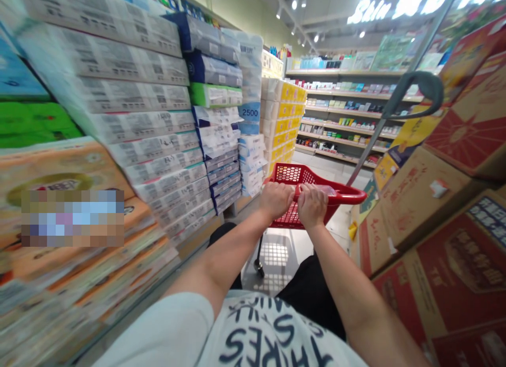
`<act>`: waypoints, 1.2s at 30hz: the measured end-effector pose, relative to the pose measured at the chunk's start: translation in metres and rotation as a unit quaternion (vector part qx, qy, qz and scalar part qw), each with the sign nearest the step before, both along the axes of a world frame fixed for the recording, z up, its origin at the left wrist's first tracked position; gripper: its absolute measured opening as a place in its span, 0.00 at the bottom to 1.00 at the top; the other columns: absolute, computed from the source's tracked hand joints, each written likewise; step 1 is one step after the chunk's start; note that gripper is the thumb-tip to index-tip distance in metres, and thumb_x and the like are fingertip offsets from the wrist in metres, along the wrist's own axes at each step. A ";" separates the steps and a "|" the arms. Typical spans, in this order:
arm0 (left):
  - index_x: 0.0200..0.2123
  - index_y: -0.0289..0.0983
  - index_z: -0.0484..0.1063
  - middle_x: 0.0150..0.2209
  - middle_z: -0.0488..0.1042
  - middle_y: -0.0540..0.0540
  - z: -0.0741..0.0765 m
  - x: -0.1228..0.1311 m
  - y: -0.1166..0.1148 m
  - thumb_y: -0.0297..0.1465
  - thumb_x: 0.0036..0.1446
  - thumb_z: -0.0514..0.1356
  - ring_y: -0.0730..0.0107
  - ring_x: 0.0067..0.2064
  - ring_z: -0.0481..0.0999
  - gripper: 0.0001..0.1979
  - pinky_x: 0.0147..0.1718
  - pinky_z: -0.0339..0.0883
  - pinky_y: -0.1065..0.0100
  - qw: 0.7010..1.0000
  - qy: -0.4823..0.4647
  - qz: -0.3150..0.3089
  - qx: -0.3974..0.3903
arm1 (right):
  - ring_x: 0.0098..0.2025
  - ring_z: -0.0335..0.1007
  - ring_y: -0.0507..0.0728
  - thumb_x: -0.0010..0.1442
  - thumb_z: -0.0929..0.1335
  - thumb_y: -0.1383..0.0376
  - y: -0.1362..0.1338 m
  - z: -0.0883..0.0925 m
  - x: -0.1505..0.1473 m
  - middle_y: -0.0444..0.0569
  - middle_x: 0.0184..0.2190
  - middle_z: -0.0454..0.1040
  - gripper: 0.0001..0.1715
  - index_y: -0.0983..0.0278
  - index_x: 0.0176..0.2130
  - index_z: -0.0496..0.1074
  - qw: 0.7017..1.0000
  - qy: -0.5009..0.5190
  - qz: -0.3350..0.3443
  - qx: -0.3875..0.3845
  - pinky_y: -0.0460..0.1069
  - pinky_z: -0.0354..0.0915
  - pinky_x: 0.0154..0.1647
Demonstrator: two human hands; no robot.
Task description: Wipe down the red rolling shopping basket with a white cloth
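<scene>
Through the head camera I go left to right. Far left of the left hand, low and nearest the body: a stack of orange packs (23, 161), partly blurred. Between it and the left hand, a tall wall of white-wrapped packs (134, 66) rises well above hand level, then a stack topped with blue-grey packs (213, 37), one green pack (200, 94) among them. Beyond the left hand, a tall pack marked 2500 (251, 82) and yellow-and-white boxes (286, 111) crowd that side of the aisle.

I have the left hand (278, 200) curled, knuckles up, on the near edge of the red shopping cart (348, 197). The cart is directly ahead, just under both hands. The right hand (313, 203) sits just beside the left, fingers likewise folded over that edge. I cannot tell how tight either grip is.

Well past the hands, stocked shelves (336, 101) span the far end. Right of the right hand, a grey loop handle (435, 90) tops a slanting metal pole; farther right, stacked cardboard cartons (419, 193) hem the aisle in.
</scene>
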State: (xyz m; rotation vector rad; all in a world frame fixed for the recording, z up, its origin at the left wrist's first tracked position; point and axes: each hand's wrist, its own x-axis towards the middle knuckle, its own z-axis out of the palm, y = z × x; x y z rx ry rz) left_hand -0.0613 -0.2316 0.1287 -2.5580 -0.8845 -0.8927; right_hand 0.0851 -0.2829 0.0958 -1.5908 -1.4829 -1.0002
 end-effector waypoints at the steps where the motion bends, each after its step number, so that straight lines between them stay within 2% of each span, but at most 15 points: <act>1: 0.43 0.37 0.70 0.41 0.73 0.43 -0.004 -0.002 -0.001 0.38 0.68 0.44 0.60 0.43 0.70 0.17 0.44 0.56 0.57 1.000 -0.004 -0.006 0.018 | 0.56 0.64 0.61 0.68 0.60 0.64 0.000 0.000 0.000 0.54 0.50 0.74 0.17 0.66 0.51 0.71 1.000 -0.004 -0.001 0.002 0.56 0.54 0.56; 4: 0.43 0.37 0.70 0.42 0.73 0.42 -0.007 -0.002 -0.004 0.39 0.67 0.46 0.59 0.46 0.69 0.17 0.47 0.55 0.56 0.999 -0.026 0.009 0.026 | 0.55 0.65 0.61 0.68 0.60 0.64 0.000 0.000 0.000 0.54 0.50 0.74 0.17 0.66 0.50 0.71 1.000 -0.012 -0.007 0.004 0.56 0.54 0.56; 9: 0.35 0.35 0.71 0.35 0.74 0.42 0.007 0.007 0.001 0.40 0.70 0.39 0.62 0.37 0.71 0.25 0.40 0.56 0.58 0.997 -0.017 0.050 -0.059 | 0.55 0.65 0.61 0.68 0.60 0.64 0.000 -0.001 0.000 0.53 0.50 0.74 0.17 0.66 0.50 0.71 1.000 -0.011 -0.006 0.005 0.55 0.53 0.57; 11: 0.36 0.35 0.71 0.35 0.74 0.42 0.006 0.004 0.001 0.40 0.70 0.40 0.62 0.37 0.71 0.24 0.41 0.55 0.58 0.998 -0.012 0.032 -0.045 | 0.55 0.65 0.61 0.68 0.60 0.64 0.000 -0.001 -0.001 0.54 0.50 0.74 0.17 0.66 0.50 0.71 1.000 -0.009 -0.006 0.004 0.55 0.53 0.57; 14: 0.43 0.37 0.71 0.40 0.73 0.43 -0.003 -0.003 -0.003 0.39 0.68 0.46 0.60 0.44 0.69 0.17 0.45 0.55 0.58 1.000 -0.021 -0.001 0.009 | 0.55 0.64 0.61 0.68 0.60 0.64 0.000 -0.001 -0.001 0.54 0.50 0.74 0.17 0.66 0.51 0.71 1.000 -0.010 -0.008 0.004 0.55 0.53 0.57; 16: 0.44 0.37 0.70 0.41 0.73 0.43 -0.005 -0.005 -0.005 0.38 0.67 0.47 0.60 0.45 0.69 0.16 0.46 0.55 0.57 0.999 -0.035 0.008 0.013 | 0.55 0.65 0.60 0.68 0.60 0.64 -0.001 -0.001 -0.002 0.54 0.50 0.74 0.17 0.66 0.50 0.71 1.000 -0.013 -0.007 0.007 0.55 0.53 0.57; 19: 0.37 0.36 0.72 0.37 0.74 0.42 0.004 0.001 -0.003 0.39 0.69 0.43 0.62 0.40 0.71 0.21 0.43 0.55 0.58 0.998 -0.041 0.039 -0.035 | 0.55 0.65 0.60 0.68 0.59 0.64 -0.001 0.000 -0.002 0.54 0.50 0.74 0.17 0.66 0.50 0.71 1.000 -0.013 -0.007 0.010 0.55 0.53 0.57; 22: 0.33 0.35 0.72 0.34 0.75 0.42 0.011 0.005 0.001 0.40 0.70 0.40 0.64 0.35 0.71 0.25 0.40 0.55 0.59 0.997 -0.028 0.043 -0.061 | 0.55 0.65 0.60 0.68 0.59 0.64 0.000 0.001 -0.002 0.54 0.50 0.74 0.17 0.67 0.50 0.71 1.000 -0.010 -0.008 0.008 0.55 0.53 0.57; 24: 0.35 0.36 0.72 0.34 0.75 0.43 0.007 0.002 0.000 0.40 0.70 0.41 0.63 0.37 0.70 0.24 0.41 0.55 0.59 0.998 -0.030 0.034 -0.046 | 0.54 0.65 0.60 0.68 0.59 0.64 0.000 0.001 -0.003 0.54 0.50 0.75 0.17 0.66 0.50 0.71 1.000 -0.009 -0.006 0.007 0.55 0.53 0.57; 29: 0.46 0.38 0.70 0.44 0.72 0.43 -0.013 -0.005 -0.008 0.38 0.67 0.48 0.59 0.48 0.67 0.15 0.50 0.53 0.57 0.998 -0.060 0.012 0.029 | 0.54 0.65 0.59 0.68 0.60 0.65 0.000 0.000 -0.002 0.54 0.49 0.75 0.17 0.66 0.50 0.71 1.000 -0.006 -0.004 0.008 0.55 0.53 0.57; 33: 0.37 0.37 0.71 0.37 0.74 0.43 -0.002 0.002 -0.003 0.39 0.69 0.42 0.61 0.41 0.69 0.21 0.45 0.55 0.57 0.997 -0.057 0.056 -0.015 | 0.55 0.65 0.60 0.68 0.60 0.65 0.000 0.000 -0.002 0.55 0.49 0.74 0.17 0.66 0.50 0.71 1.000 -0.002 -0.004 -0.003 0.55 0.53 0.57; 36: 0.34 0.37 0.71 0.34 0.74 0.44 0.005 0.003 -0.001 0.40 0.70 0.41 0.63 0.37 0.69 0.23 0.42 0.55 0.58 0.997 -0.041 0.049 -0.044 | 0.55 0.65 0.59 0.67 0.60 0.65 0.000 0.001 -0.003 0.54 0.50 0.74 0.17 0.66 0.51 0.71 1.000 -0.001 -0.002 0.000 0.55 0.53 0.57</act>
